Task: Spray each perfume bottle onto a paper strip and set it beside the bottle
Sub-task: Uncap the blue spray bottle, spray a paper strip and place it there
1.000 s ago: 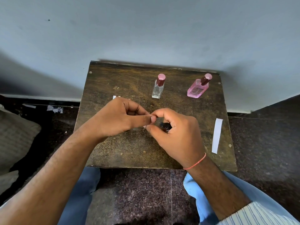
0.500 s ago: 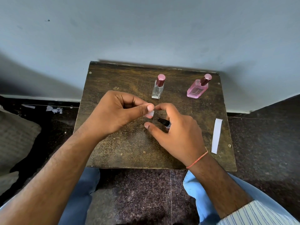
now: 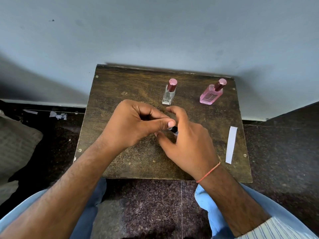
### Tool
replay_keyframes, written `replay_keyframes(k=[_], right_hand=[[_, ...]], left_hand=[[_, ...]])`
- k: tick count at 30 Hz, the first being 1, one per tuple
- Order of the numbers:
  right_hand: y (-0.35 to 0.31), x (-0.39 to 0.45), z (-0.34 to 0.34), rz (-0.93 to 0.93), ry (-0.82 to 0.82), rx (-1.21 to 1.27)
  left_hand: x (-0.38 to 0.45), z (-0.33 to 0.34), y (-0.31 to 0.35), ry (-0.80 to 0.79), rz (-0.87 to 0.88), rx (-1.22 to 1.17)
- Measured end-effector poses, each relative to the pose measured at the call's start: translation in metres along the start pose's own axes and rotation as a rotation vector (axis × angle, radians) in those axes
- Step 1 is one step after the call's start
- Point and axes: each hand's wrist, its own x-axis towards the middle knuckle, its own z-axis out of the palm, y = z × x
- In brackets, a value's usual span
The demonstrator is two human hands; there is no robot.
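My right hand (image 3: pixel 188 144) is shut on a small dark-capped bottle (image 3: pixel 173 129) just above the middle of the wooden table (image 3: pixel 120 87), with its index finger lifted over the bottle's top. My left hand (image 3: pixel 136 123) is curled in a pinch with its thumb tip against the bottle's top; the paper strip it pinched a moment ago is hidden inside the fingers. A clear bottle with a maroon cap (image 3: pixel 168 96) stands upright behind my hands. A pink bottle with a maroon cap (image 3: pixel 211 96) stands at the back right. A white paper strip (image 3: pixel 231 144) lies along the table's right edge.
The small table stands against a grey wall (image 3: pixel 155 31). Dark speckled floor surrounds it, with torn paper scraps (image 3: pixel 58 116) at the left. A grey cushion (image 3: pixel 15 144) lies at the far left. My knees in blue trousers sit below the table's front edge.
My left thumb has slid down onto the bottle's top and the white strip tip seen between thumb and finger is now covered. My right index finger has lifted higher.
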Motion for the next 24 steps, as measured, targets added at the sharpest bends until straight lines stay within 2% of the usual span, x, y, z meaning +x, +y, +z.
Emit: replay_keyframes(k=[6, 11, 14, 19, 24], right_hand=[[-0.002, 0.001, -0.002, 0.069, -0.082, 0.112], [-0.008, 0.006, -0.005, 0.111, -0.152, 0.297], [-0.011, 0.01, -0.005, 0.107, -0.153, 0.43], [-0.012, 0.012, 0.004, 0.075, -0.184, 0.542], [-0.014, 0.015, 0.012, 0.091, -0.2, 0.676]], left_hand=[[-0.005, 0.001, -0.002, -0.011, 0.036, -0.006], [-0.005, -0.005, -0.003, -0.011, 0.071, 0.008], [-0.008, -0.008, -0.002, -0.066, 0.033, -0.067], [-0.008, -0.021, -0.013, -0.103, -0.032, 0.066], [-0.008, -0.031, -0.013, -0.101, -0.008, 0.144]])
